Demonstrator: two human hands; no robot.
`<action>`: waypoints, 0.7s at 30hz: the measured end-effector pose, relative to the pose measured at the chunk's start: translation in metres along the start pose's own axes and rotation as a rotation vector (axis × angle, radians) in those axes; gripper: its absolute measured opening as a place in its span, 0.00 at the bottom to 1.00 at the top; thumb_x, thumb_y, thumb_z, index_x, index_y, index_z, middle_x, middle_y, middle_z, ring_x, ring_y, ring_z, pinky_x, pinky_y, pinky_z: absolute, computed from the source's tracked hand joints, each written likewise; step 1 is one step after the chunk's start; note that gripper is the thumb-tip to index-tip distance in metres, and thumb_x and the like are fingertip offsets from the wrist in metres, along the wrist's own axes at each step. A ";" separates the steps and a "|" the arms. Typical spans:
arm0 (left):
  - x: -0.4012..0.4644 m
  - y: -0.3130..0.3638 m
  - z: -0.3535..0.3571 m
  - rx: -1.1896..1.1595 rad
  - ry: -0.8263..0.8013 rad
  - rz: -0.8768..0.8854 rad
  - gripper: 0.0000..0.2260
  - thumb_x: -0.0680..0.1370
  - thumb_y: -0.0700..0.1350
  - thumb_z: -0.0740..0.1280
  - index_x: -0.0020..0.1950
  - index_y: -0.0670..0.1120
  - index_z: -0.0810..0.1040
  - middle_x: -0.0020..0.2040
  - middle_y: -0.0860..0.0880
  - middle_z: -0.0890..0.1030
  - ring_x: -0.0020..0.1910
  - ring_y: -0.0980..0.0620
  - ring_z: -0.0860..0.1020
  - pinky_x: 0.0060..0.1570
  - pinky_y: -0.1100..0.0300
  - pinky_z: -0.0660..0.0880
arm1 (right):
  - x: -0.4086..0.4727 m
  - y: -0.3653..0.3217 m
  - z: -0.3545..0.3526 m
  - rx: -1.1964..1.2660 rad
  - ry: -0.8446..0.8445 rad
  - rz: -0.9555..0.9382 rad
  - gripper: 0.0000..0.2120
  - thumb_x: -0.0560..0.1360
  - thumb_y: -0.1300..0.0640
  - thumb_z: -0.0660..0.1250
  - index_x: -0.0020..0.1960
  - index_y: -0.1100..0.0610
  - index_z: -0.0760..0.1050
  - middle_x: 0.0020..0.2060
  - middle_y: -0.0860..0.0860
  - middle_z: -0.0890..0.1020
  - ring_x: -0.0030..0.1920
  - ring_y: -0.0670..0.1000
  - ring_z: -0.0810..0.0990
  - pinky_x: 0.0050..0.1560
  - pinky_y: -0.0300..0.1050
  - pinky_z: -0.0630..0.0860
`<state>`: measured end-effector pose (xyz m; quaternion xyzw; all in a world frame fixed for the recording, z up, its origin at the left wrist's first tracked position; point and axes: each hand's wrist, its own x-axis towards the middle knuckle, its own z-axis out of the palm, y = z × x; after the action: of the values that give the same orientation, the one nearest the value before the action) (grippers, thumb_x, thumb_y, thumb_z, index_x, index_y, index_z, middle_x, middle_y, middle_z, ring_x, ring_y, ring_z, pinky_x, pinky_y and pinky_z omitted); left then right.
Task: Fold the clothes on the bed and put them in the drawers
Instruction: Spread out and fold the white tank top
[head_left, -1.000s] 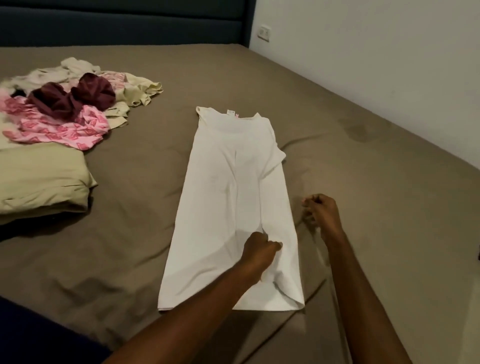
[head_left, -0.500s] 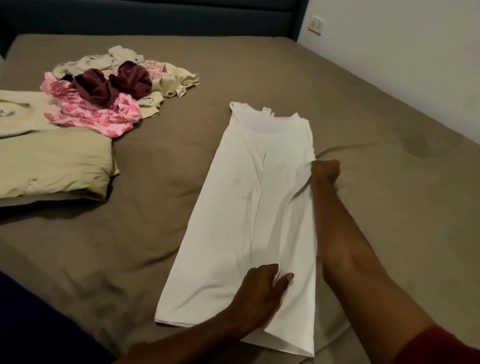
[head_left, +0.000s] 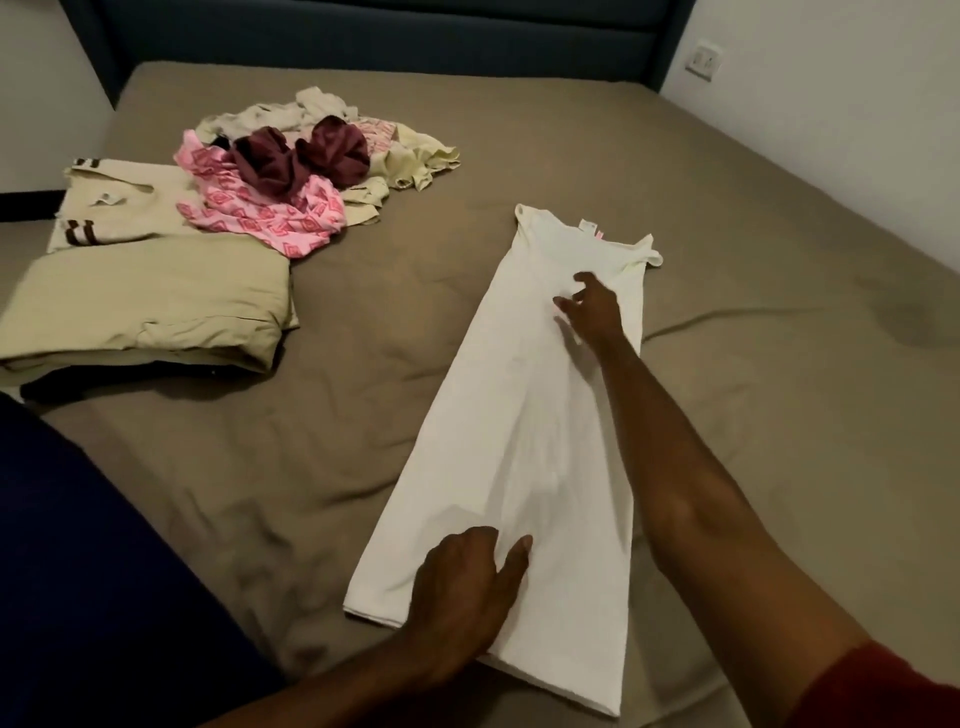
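Garment in white (head_left: 524, 415), folded lengthwise into a long narrow strip, lies flat on the brown bed (head_left: 779, 415) with its neck end toward the dark headboard (head_left: 363, 31). The left hand (head_left: 467, 587) rests palm-down on the garment's near hem end, fingers straight and loosely spread, holding nothing. The right hand (head_left: 592, 306) lies flat on the garment's upper part just below the neckline, fingers fanned out and pressing the cloth, gripping nothing.

Well to the left of the garment, toward the headboard, sits a heap of unfolded clothes (head_left: 332, 171): a pink patterned piece (head_left: 270, 218), a maroon piece (head_left: 301, 156) on top of it, and pale cream pieces behind. Beside that heap, farther from the garment, lies a cream top with dark stripes (head_left: 114, 208), and nearer the person a folded beige piece (head_left: 145, 306). Beyond the garment's right side, a wall socket (head_left: 704, 58) sits on the white wall.
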<state>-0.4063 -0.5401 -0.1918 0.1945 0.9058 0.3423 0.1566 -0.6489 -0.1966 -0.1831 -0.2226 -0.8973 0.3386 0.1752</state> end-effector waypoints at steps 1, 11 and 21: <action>0.000 -0.007 -0.002 0.037 -0.032 -0.037 0.23 0.81 0.66 0.59 0.35 0.51 0.61 0.33 0.54 0.67 0.39 0.51 0.70 0.40 0.56 0.63 | -0.008 0.003 0.009 -0.053 0.005 -0.021 0.19 0.77 0.53 0.66 0.63 0.63 0.77 0.49 0.59 0.85 0.52 0.58 0.82 0.56 0.52 0.74; -0.004 -0.037 -0.007 -0.003 -0.174 -0.050 0.27 0.66 0.66 0.77 0.35 0.49 0.66 0.34 0.53 0.72 0.35 0.55 0.70 0.33 0.59 0.64 | -0.177 0.041 0.022 -0.513 0.113 -0.095 0.34 0.84 0.38 0.53 0.74 0.64 0.71 0.73 0.68 0.71 0.73 0.68 0.71 0.68 0.64 0.71; -0.008 -0.029 -0.018 0.039 -0.229 -0.064 0.27 0.66 0.71 0.76 0.39 0.49 0.71 0.39 0.49 0.81 0.40 0.49 0.82 0.42 0.54 0.79 | -0.392 0.005 -0.007 -0.480 -0.058 -0.047 0.36 0.83 0.31 0.42 0.84 0.46 0.39 0.84 0.49 0.40 0.83 0.48 0.41 0.82 0.49 0.44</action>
<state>-0.4135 -0.5737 -0.1976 0.2060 0.8942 0.2952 0.2660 -0.3154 -0.3925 -0.2454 -0.2273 -0.9616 0.1176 0.0992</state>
